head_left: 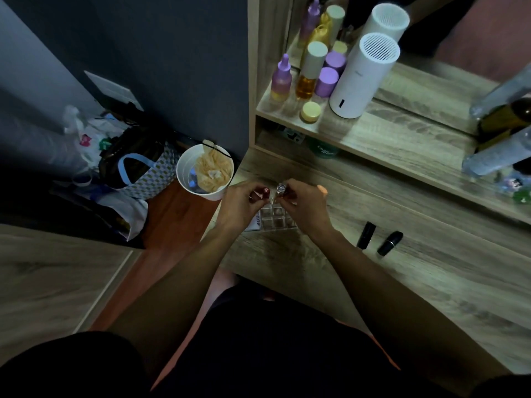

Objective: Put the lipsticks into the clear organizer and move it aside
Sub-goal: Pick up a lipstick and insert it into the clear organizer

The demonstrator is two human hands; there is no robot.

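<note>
Both grips are busy at once: a red lipstick point(263, 191) is pinched in the left hand point(241, 205) and a silver-capped lipstick point(281, 189) is pinched in the right hand point(307, 206), each held by the fingertips with the cap end up. They're kept upright like that, most likely so each can be dropped straight down into a slot instead of being fiddled in sideways.

The clear organizer point(277, 219) is sitting on the worktop point(416, 282) right under the two hands, near the worktop's left edge, so barely any reach is needed. Its little square compartments can just about be made out between the wrists, and the ones in view look empty, though part of the grid is covered by the hands so that can't be called for sure. Something with printed lettering is peeking out at its left side; what it is can't be told.

Two more lipsticks, a black lipstick point(366, 235) and a second black lipstick point(390, 243), are lying on their sides further right, apart from each other and well clear of the organizer. Seems like they're parked there as the next pair to be grabbed.

So the loading looks to be only starting, and the moving-aside part isn't done yet. One thing to be watched: a white bin point(201, 170) stands on the floor just off the worktop's edge, so a fumbled tube could easily be lost in there.
</note>
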